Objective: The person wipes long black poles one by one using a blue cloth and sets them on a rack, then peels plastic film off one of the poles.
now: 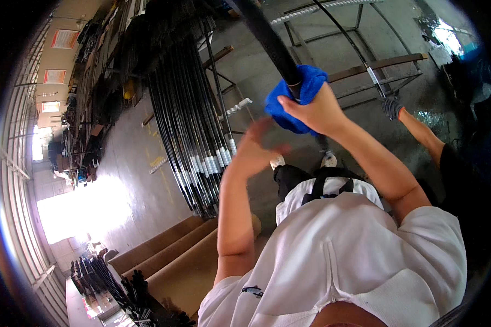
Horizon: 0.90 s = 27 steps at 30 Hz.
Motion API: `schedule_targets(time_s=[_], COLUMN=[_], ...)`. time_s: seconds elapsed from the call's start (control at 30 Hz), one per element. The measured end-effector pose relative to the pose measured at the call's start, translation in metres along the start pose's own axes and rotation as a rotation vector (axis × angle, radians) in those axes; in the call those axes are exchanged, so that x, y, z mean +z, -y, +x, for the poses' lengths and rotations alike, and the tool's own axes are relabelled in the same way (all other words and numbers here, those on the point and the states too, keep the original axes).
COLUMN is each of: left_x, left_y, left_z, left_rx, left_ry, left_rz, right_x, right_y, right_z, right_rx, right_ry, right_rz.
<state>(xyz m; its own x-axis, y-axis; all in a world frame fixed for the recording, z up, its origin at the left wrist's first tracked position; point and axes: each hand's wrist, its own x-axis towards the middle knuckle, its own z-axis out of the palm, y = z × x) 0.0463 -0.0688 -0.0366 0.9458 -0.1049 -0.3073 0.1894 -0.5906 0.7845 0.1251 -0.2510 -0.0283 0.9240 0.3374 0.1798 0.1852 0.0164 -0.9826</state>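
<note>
My right hand point(323, 111) is closed on a bright blue cloth point(282, 117), which is wrapped around a thick black pole point(270, 43). The pole runs down from the top edge, and its lower end shows below the cloth near my feet. To the left of the cloth, my left hand point(255, 146) is raised, a little blurred. Its thumb stands away from its fingers, and I see nothing in it.
Many long black poles with white bands point(193, 125) lie side by side on a rack at left. Large brown rolls point(180, 253) lie at lower left. At right, another person's gloved hand point(391, 108) grips a thin pole point(360, 52) by a metal stand point(382, 66).
</note>
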Motion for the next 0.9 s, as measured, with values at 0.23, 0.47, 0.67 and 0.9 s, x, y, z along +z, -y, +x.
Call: schedule_targets(time_s=[0.23, 0.47, 0.67, 0.9], left_x=[0.017, -0.048, -0.105, -0.038], left_y=[-0.055, -0.051, -0.03, -0.057], left_z=[0.022, 0.013, 0.005, 0.02], left_rx=[0.453, 0.345, 0.442, 0.126], left_ry=[-0.644, -0.879, -0.943, -0.696], left_rz=[-0.742, -1.24, -1.172, -0.512], right_x=[0.028, -0.019, -0.087, -0.086], right_y=[0.013, -0.006, -0.065, -0.03], right_z=[-0.022, -0.063, -0.104, -0.068], right_rx=[-0.077, 0.162, 0.426, 0.688], right_ry=[0.198, 0.4, 0.339, -0.209], right_rz=[-0.556, -0.673, -0.692, 0.583])
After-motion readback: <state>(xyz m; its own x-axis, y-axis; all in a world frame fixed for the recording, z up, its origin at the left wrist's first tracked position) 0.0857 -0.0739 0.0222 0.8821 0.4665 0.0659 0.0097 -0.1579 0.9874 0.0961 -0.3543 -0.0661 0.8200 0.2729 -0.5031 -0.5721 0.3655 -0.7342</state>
